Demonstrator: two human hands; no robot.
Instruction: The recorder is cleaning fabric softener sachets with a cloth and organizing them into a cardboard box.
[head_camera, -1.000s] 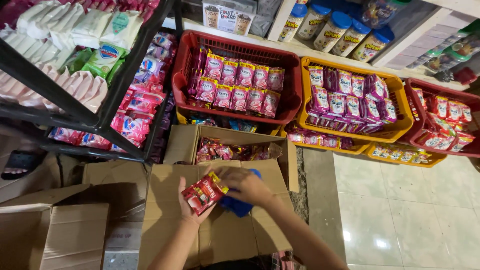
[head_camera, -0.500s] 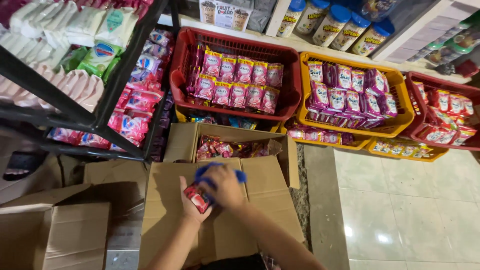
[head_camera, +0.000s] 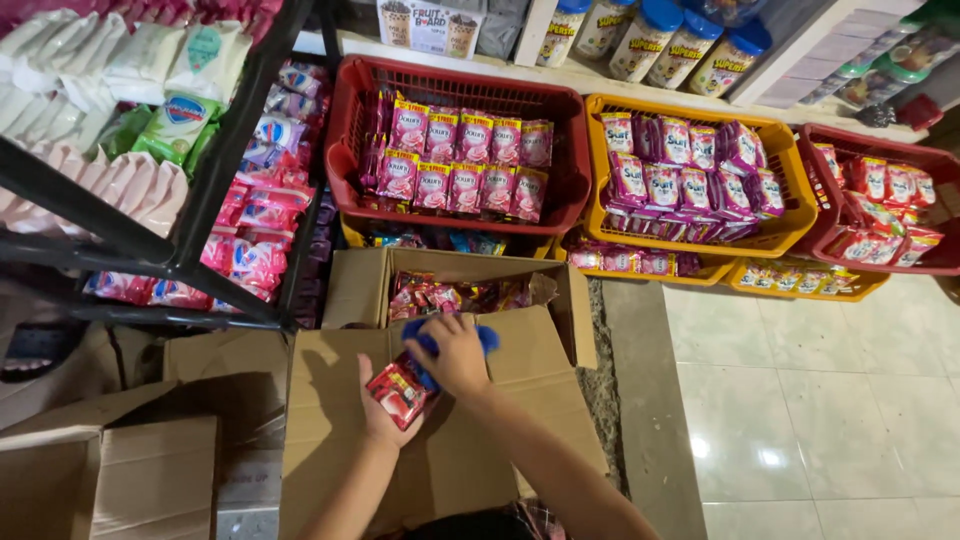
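Shop shelves and plastic baskets of sachets line the wall, a red basket (head_camera: 455, 150) beside a yellow one (head_camera: 700, 175). Below them an open cardboard box (head_camera: 450, 400) sits on the floor. Over its flap the left hand (head_camera: 385, 415) is closed around a small red packet (head_camera: 398, 390), while the right hand (head_camera: 458, 355) clutches a blue cloth (head_camera: 487, 340) against it.

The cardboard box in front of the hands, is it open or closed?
Open. The cardboard box has its flaps folded outward, and red packets show inside it.
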